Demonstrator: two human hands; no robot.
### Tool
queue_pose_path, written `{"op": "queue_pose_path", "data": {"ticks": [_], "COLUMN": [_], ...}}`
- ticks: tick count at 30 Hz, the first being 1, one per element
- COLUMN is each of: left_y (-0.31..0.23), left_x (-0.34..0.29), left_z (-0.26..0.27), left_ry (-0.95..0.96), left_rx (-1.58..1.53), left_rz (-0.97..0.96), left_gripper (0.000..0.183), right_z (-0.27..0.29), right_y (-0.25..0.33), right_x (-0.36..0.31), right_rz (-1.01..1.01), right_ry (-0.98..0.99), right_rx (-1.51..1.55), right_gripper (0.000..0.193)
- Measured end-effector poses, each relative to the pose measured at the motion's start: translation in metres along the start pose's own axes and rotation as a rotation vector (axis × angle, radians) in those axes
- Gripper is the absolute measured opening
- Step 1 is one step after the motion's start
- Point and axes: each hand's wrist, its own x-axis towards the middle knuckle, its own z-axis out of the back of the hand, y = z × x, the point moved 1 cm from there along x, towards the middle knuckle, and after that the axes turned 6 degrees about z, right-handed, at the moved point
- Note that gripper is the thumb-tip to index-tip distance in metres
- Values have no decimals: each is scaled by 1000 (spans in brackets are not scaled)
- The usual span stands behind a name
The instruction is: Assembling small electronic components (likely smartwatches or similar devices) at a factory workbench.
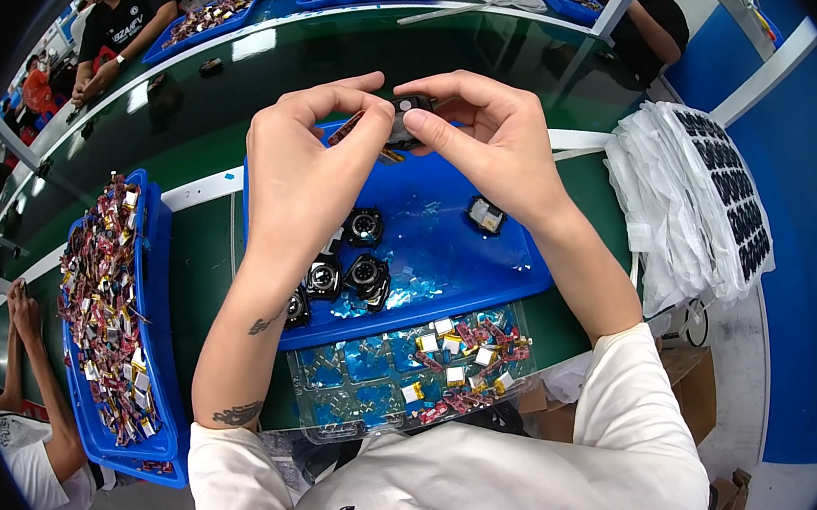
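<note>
Above the blue tray (pixel 470 283), my two hands are close together around a small black watch case (pixel 404 108) with a silvery inside. My right hand (pixel 495 134) grips the case, its thumb laid across the face. My left hand (pixel 304 142) is pinched at the case's left side; a narrow red circuit board (pixel 344 128) shows between its thumb and forefinger. The fingers partly hide both parts. Several black round watch cases (pixel 367 271) lie in the tray's left part. Another case with a silver battery (pixel 485 216) sits at the right.
In front of me, a clear compartment tray (pixel 345 413) holds batteries and red boards. At left stands a blue bin (pixel 159 269) heaped with similar parts (pixel 109 313). Stacked white sheets with black pieces (pixel 683 199) are at right. Co-workers sit across the green bench (pixel 311 63) and at left.
</note>
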Motion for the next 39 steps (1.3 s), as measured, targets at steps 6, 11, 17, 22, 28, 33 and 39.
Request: {"op": "queue_pose_path", "data": {"ticks": [6,11,17,22,28,33,39], "left_y": [1,0,-4,-13,-16,-13,-10], "left_x": [0,-2,-2,1,-1,-2,0], "left_z": [-1,-4,-4,6,3,3,2], "left_ry": [-12,-27,8,69,163,215,248], "left_rx": [19,74,31,141,46,-44,-332], "left_rz": [-10,-71,-119,-97,-24,-2,197], "left_gripper": [13,14,16,13,15,15,13], "right_z": [-1,0,10,16,15,15,8], "right_y": [-1,-2,0,2,-1,-2,4], "right_x": [-2,-1,2,4,4,4,1], "right_rz": [24,37,3,-71,-128,-22,175], "right_ry": [-13,-61,-145,-158,-116,-150,-112], "right_rx": [-39,-44,33,206,211,148,57], "right_gripper": [21,17,14,17,19,12,13]}}
